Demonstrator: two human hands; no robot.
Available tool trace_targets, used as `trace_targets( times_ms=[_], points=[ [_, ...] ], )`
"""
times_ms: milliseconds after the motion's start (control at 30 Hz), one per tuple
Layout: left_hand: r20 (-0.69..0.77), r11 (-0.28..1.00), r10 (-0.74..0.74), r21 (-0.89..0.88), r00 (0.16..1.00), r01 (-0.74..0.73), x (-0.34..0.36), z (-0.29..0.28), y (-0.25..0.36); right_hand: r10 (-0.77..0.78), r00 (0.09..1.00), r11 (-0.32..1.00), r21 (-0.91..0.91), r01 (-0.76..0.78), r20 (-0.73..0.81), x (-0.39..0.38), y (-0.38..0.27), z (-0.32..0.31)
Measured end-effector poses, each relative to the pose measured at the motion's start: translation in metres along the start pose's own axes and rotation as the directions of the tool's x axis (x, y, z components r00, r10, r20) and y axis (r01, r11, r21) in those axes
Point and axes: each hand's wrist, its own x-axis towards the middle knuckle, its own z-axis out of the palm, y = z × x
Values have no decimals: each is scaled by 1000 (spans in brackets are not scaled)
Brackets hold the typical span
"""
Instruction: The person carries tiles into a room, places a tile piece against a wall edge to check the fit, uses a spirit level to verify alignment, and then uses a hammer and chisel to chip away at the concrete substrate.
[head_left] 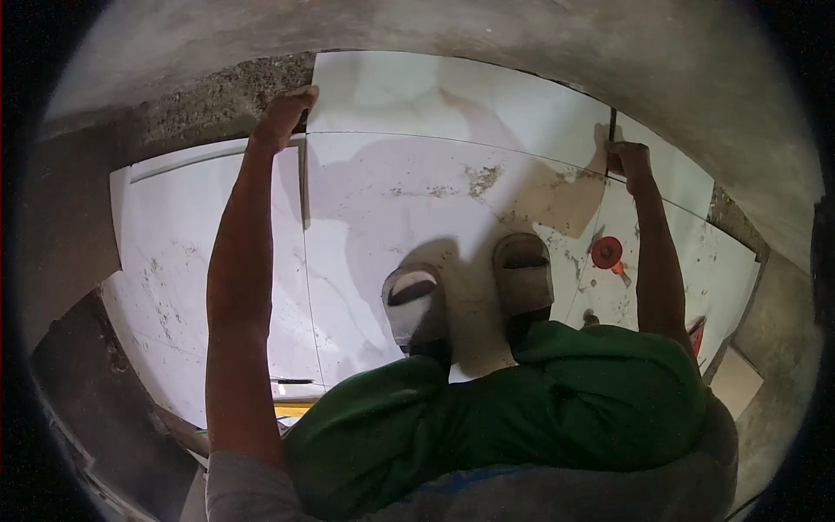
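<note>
A long white tile (409, 91) lies along the foot of the wall, at the far side of the white tiled floor (348, 252). My left hand (285, 120) has its fingers bent round the tile's left edge, by a bare rough patch. At the other end my right hand (630, 163) is closed at the tile's right corner, beside a dark narrow gap. A shorter white tile (665, 170) sits beyond that gap. Near my right forearm stands a red suction cup (607, 253).
Thin tile strips (303, 187) lie on the left tile. Rough bare mortar (209, 100) runs along the wall at far left. A dark pen-like item (293, 381) and a yellow item (292, 410) are by my left knee. Grit (483, 180) dots the floor ahead of my slippers (524, 274).
</note>
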Motion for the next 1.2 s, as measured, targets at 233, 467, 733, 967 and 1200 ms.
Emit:
trace_targets(
  times_ms=[233, 467, 733, 967, 1200],
  points=[
    [-86, 962, -241, 112, 967, 250, 14, 16, 11, -12, 994, 994, 106, 23, -108, -11, 3, -1],
    [-85, 969, -242, -72, 966, 237, 19, 0, -19, -32, 999, 999, 19, 33, -25, -10, -5, 1],
    [-41, 957, -252, -158, 967, 243, 19, 9, -13, -57, 993, 997, 51, 62, -103, -14, -1, 3],
    [-36, 988, -95, 118, 995, 98, 16, -47, -42, -46, 996, 995, 82, 52, -71, -10, -13, 22],
    [15, 996, -90, 9, 996, 89, 24, -25, -31, -290, 957, 957, -9, 290, -11, 12, 23, -13]
  ],
)
